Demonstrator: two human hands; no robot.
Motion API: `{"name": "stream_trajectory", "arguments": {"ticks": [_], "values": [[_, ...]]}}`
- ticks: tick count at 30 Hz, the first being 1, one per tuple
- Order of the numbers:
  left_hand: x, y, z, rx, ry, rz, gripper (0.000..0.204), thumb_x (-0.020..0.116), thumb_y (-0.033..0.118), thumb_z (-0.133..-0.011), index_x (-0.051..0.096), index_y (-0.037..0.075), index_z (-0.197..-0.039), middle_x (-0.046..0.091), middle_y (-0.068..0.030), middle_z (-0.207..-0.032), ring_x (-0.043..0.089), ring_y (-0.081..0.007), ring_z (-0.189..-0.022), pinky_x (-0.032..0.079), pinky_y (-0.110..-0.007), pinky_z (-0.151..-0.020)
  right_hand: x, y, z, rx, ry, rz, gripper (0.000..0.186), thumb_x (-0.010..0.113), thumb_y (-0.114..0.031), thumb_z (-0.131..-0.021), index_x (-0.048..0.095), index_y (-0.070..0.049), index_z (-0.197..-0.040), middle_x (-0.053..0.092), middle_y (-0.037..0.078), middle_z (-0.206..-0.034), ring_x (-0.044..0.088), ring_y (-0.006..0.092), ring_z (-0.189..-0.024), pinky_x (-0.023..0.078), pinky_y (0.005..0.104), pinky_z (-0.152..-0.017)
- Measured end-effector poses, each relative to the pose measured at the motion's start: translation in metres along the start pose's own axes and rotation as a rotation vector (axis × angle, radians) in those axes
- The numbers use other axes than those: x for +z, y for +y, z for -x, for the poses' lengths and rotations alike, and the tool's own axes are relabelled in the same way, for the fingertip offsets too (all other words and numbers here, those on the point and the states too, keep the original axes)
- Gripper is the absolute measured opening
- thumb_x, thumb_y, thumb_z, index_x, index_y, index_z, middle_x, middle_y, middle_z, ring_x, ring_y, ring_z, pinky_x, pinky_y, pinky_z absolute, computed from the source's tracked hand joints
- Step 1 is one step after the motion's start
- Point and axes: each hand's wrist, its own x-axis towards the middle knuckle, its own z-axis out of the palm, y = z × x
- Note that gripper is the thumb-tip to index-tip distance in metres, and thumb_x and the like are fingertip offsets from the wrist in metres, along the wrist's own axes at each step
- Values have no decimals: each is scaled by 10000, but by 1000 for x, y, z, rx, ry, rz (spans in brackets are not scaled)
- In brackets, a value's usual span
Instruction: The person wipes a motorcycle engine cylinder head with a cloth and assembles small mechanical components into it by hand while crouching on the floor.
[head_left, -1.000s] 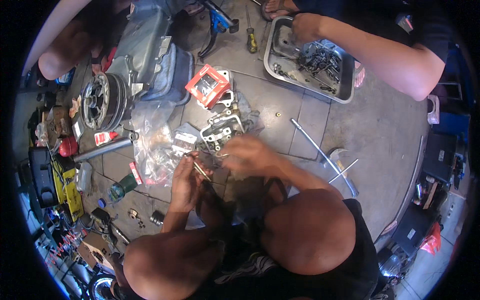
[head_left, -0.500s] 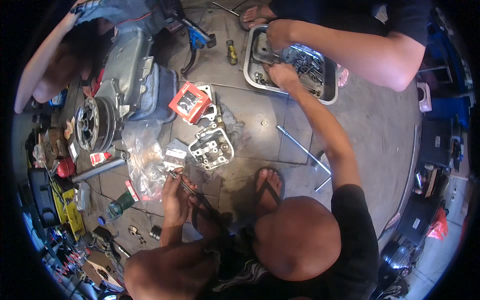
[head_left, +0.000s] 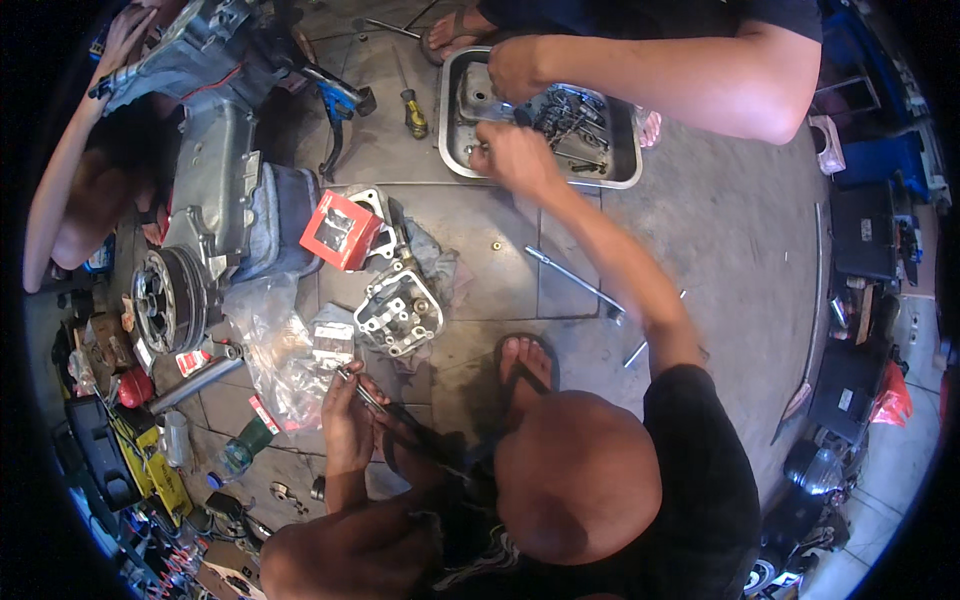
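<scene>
My left hand (head_left: 348, 425) is closed around a slim metal rod-like tool (head_left: 365, 395), held low before my knees. My right hand (head_left: 520, 160) reaches over the near rim of a metal tray (head_left: 640, 165). Its fingers are bent together at the tray's near left corner; whatever they pinch is too small to make out. Dark bolts and small metal parts (head_left: 570, 120) lie heaped in the tray. Another person's hand (head_left: 515, 68) is in its far left part. Between my hands, on the floor, sits an engine cylinder head (head_left: 400, 315) on a rag, beside a red box (head_left: 340, 230).
An engine casing (head_left: 215, 180) with a wheel (head_left: 165, 298) stands at the left, another person's arm (head_left: 62, 170) beyond it. A yellow-handled screwdriver (head_left: 414, 115), a long-handled wrench (head_left: 575, 280), a clear plastic bag (head_left: 275, 350) and a green bottle (head_left: 240, 450) lie on the floor.
My right hand has shifted toward the tray's near left corner, away from the other person's hand. My left hand keeps its hold on the tool. The whole view has shifted slightly.
</scene>
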Motion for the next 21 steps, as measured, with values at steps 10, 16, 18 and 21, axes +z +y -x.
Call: {"name": "stream_trajectory", "arguments": {"ticks": [10,16,18,21], "values": [[18,-1,-11,-122,-59,234,305,515,216,-1017,514,0,-1233,610,-93,-1026,629,-210,-934,522,-350,-839,7,-179,150,-893,182,-486,132,609,-166,-787,629,-93,-896,617,55,-934,606,204,-918,489,348,-778],[-3,-6,-6,-67,-24,75,248,531,166,-1002,526,14,-1198,595,-49,-936,592,-186,-860,504,-350,-804,-2,-105,123,-517,-240,-167,103,589,-73,-778,627,-47,-871,623,110,-900,612,282,-913,488,394,-758],[-5,-4,-4,-39,-3,87,243,543,170,-993,535,21,-1185,597,-50,-913,587,-189,-838,496,-365,-805,7,-25,105,40,144,-386,132,594,-83,-783,653,-46,-895,633,176,-905,630,370,-861,493,485,-747],[-2,3,-2,-4,22,51,239,555,179,-983,548,32,-1172,598,-52,-895,587,-198,-820,485,-390,-817,4,90,67,376,149,-6,257,601,-222,-849,705,-33,-989,673,223,-982,657,379,-905,525,467,-788]]}}
